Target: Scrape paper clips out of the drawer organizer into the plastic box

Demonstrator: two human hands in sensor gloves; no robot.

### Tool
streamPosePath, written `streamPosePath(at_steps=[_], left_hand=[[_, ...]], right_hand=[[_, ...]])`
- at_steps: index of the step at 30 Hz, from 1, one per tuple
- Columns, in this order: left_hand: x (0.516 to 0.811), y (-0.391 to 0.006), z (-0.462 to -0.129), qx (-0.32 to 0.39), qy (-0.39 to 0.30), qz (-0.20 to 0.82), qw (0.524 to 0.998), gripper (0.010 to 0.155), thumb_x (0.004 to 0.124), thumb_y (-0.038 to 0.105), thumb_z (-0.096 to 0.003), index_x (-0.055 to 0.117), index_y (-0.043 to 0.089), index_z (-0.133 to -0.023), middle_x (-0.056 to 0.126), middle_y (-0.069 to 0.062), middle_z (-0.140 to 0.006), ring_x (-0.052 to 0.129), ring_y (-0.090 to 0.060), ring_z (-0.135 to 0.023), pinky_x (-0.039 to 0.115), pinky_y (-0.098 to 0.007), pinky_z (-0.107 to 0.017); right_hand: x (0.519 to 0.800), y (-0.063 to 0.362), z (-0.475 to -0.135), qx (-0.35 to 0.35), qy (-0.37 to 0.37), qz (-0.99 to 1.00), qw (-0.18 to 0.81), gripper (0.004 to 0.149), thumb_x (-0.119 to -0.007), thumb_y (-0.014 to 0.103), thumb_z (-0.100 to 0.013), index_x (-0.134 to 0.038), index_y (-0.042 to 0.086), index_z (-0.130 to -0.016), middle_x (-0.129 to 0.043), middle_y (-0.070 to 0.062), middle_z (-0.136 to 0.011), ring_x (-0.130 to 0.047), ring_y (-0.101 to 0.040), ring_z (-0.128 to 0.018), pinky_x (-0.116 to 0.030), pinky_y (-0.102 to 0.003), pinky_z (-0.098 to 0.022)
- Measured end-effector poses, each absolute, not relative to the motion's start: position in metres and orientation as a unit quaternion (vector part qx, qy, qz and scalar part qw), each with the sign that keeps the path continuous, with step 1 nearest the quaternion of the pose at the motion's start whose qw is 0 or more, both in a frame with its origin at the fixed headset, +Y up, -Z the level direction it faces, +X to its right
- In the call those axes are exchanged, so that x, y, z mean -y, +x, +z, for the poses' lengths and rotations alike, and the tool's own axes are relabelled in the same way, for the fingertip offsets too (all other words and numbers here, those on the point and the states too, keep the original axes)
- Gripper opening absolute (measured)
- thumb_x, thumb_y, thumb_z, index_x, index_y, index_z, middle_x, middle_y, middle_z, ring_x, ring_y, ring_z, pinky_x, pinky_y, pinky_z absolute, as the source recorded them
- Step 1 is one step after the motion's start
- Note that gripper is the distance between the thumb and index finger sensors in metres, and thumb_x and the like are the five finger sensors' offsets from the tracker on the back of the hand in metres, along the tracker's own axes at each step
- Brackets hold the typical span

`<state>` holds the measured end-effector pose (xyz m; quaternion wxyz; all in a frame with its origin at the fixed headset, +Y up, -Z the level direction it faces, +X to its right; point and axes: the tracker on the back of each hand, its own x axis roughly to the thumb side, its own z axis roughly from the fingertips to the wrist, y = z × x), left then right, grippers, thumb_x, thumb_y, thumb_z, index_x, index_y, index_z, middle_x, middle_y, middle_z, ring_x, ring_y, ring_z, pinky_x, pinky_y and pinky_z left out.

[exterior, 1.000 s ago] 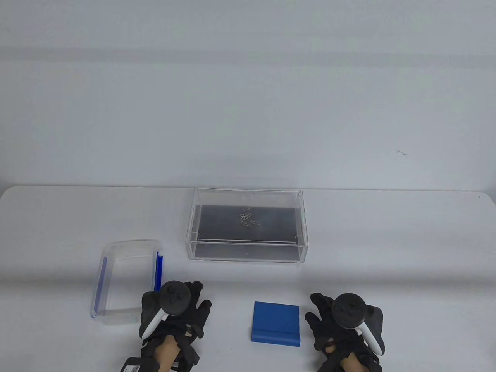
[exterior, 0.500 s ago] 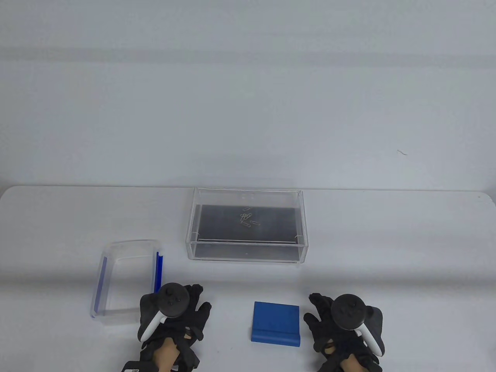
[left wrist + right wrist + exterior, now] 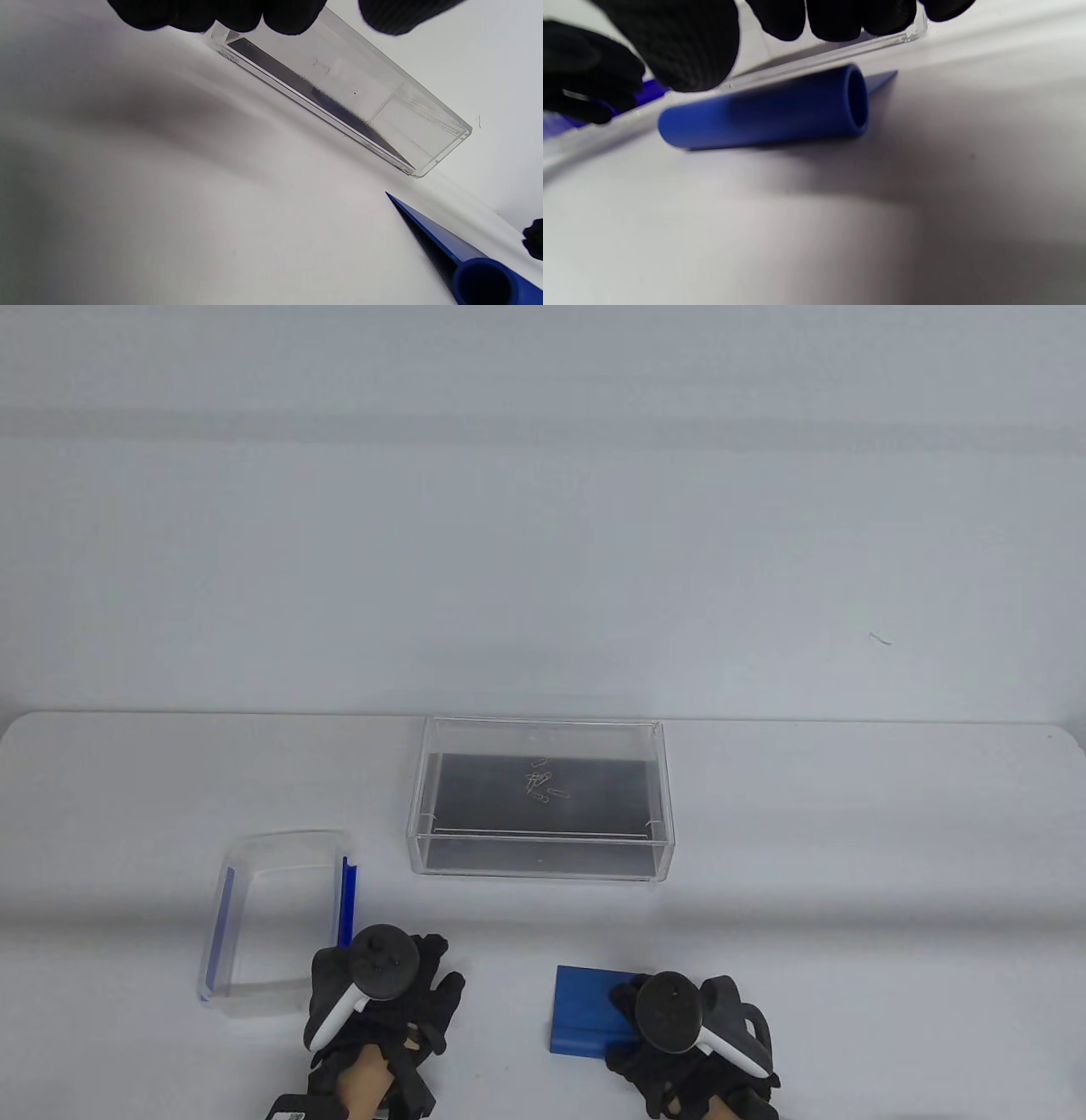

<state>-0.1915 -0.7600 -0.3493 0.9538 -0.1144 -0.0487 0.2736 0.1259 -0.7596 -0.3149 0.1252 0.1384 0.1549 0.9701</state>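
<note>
A clear drawer organizer (image 3: 543, 857) with a dark floor stands mid-table and holds several paper clips (image 3: 540, 785). A clear plastic box (image 3: 280, 925) with blue latches stands at the front left, nothing seen in it. A blue scraper (image 3: 585, 1005) lies flat at the front. My right hand (image 3: 629, 997) is open over the scraper's right part; in the right wrist view its fingers (image 3: 683, 46) hang just above the scraper's tube handle (image 3: 772, 110). My left hand (image 3: 434, 963) rests open and empty beside the box. The left wrist view shows the organizer (image 3: 339, 93) and scraper (image 3: 466, 262).
The white table (image 3: 848, 857) ends at a far edge just behind the organizer, with a pale wall beyond. The box's right blue latch (image 3: 346, 899) stands close to my left hand.
My right hand has moved left from beside the scraper to over its right part. My left hand has stayed about where it was.
</note>
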Motion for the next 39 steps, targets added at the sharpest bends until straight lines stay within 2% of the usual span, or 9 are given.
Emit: streamPosePath(at_steps=[8, 15, 22, 30, 34, 39], left_hand=[[0.761, -0.191, -0.348, 0.048, -0.121, 0.273, 0.953, 0.068, 0.066, 0.051, -0.0462, 0.049, 0.014, -0.101, 0.045, -0.015, -0.103, 0.052, -0.047, -0.096, 0.059, -0.056, -0.067], [0.762, -0.189, -0.348, 0.049, -0.133, 0.265, 0.954, 0.069, 0.065, 0.051, -0.0462, 0.049, 0.014, -0.101, 0.044, -0.015, -0.103, 0.051, -0.047, -0.096, 0.059, -0.056, -0.068], [0.762, -0.189, -0.348, 0.049, -0.132, 0.269, 0.953, 0.069, 0.065, 0.051, -0.0463, 0.048, 0.014, -0.101, 0.044, -0.015, -0.103, 0.051, -0.047, -0.096, 0.059, -0.056, -0.067], [0.759, -0.19, -0.347, 0.051, -0.134, 0.278, 0.95, 0.069, 0.065, 0.051, -0.0463, 0.048, 0.014, -0.101, 0.044, -0.015, -0.103, 0.051, -0.047, -0.096, 0.058, -0.056, -0.068], [0.756, -0.19, -0.347, 0.054, -0.132, 0.297, 0.944, 0.067, 0.065, 0.05, -0.0468, 0.049, 0.014, -0.101, 0.043, -0.015, -0.103, 0.05, -0.047, -0.096, 0.058, -0.056, -0.068], [0.756, -0.192, -0.346, 0.052, -0.128, 0.308, 0.941, 0.068, 0.065, 0.051, -0.0466, 0.048, 0.014, -0.101, 0.044, -0.015, -0.103, 0.051, -0.047, -0.096, 0.059, -0.056, -0.067]], right_hand=[[0.775, 0.118, -0.315, -0.174, 0.132, 0.975, 0.046, 0.074, -0.081, 0.046, -0.039, -0.041, 0.026, -0.097, -0.038, -0.003, -0.107, -0.041, -0.034, -0.101, -0.039, -0.055, -0.075], [0.778, 0.112, -0.315, -0.165, 0.12, 0.977, 0.059, 0.063, -0.081, 0.038, -0.04, -0.046, 0.026, -0.091, -0.038, -0.005, -0.106, -0.042, -0.035, -0.101, -0.041, -0.055, -0.074], [0.775, 0.105, -0.314, -0.144, 0.141, 0.979, 0.028, 0.063, -0.079, 0.037, -0.038, -0.045, 0.019, -0.089, -0.043, -0.008, -0.104, -0.048, -0.037, -0.099, -0.046, -0.055, -0.074], [0.751, 0.112, -0.314, -0.012, 0.134, 0.98, 0.145, 0.061, -0.063, 0.04, -0.041, -0.039, 0.02, -0.093, -0.062, -0.007, -0.095, -0.071, -0.034, -0.087, -0.058, -0.051, -0.069], [0.723, 0.125, -0.32, 0.072, 0.109, 0.966, 0.222, 0.061, -0.058, 0.041, -0.043, -0.033, 0.025, -0.096, -0.065, -0.005, -0.089, -0.075, -0.03, -0.076, -0.062, -0.048, -0.065], [0.68, 0.15, -0.349, 0.11, 0.029, 0.934, 0.339, 0.061, -0.054, 0.045, -0.044, -0.036, 0.023, -0.097, -0.07, -0.006, -0.082, -0.08, -0.023, -0.062, -0.068, -0.044, -0.058]])
